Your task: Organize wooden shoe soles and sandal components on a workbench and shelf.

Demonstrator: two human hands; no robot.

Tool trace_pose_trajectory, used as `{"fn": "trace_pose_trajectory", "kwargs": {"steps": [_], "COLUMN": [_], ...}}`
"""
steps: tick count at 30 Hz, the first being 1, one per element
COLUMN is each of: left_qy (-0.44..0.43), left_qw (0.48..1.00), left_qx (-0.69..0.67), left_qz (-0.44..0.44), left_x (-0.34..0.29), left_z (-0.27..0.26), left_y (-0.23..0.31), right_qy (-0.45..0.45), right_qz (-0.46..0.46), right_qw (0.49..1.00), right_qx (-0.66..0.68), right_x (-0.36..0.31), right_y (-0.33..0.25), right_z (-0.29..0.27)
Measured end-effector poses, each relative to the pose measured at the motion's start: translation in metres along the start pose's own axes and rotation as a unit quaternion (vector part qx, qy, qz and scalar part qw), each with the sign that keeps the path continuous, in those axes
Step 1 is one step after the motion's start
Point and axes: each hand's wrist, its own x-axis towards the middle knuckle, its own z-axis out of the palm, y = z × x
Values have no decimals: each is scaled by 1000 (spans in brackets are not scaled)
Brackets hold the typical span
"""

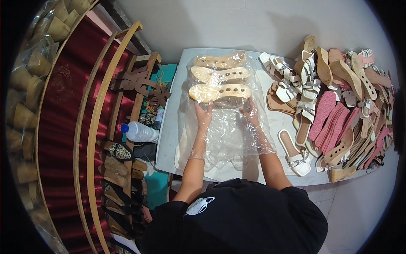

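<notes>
Both my arms reach into a large clear plastic bag (228,127) spread on the table, the film lying over my hands and wrists. Three pale wooden shoe soles lie crosswise in it, each with a row of dark holes: a far sole (220,61), a middle sole (220,75) and a near sole (220,92). My left hand (204,113) grips the near sole by its wide left end, fingertips partly hidden beneath it. At the same sole's right end, my right hand (251,113) holds on with curled fingers.
Several white sandals (292,156), pink sole pieces (323,114) and stacked wooden soles (342,76) crowd the table's right side. A plastic bottle (141,132) stands left of the table (167,148). Further left, a wooden rack (99,106) holds shoes (118,150).
</notes>
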Motion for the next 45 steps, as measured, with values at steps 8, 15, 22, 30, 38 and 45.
{"fn": "trace_pose_trajectory", "kwargs": {"steps": [8,15,22,30,38,45], "left_qy": [9,1,-3,-185,-288,-311], "left_qw": [1000,999,1000,952,854,851], "left_qx": [26,35,1,207,431,417], "left_qz": [-3,-18,-10,125,48,73], "left_x": [2,-1,-50,-142,-201,-257], "left_z": [1,12,27,-2,-10,1], "left_y": [-8,8,8,-4,45,77], "right_qy": [13,3,109,-98,-190,-203], "right_qz": [-47,-44,-120,-106,-102,-134], "right_qw": [998,998,953,951,912,932], "right_qx": [-45,-44,-255,-272,-350,-268], "right_x": [6,9,-15,-90,-165,-220], "right_y": [22,23,21,-11,-35,-60], "right_z": [0,-5,16,11,-45,-85]}}
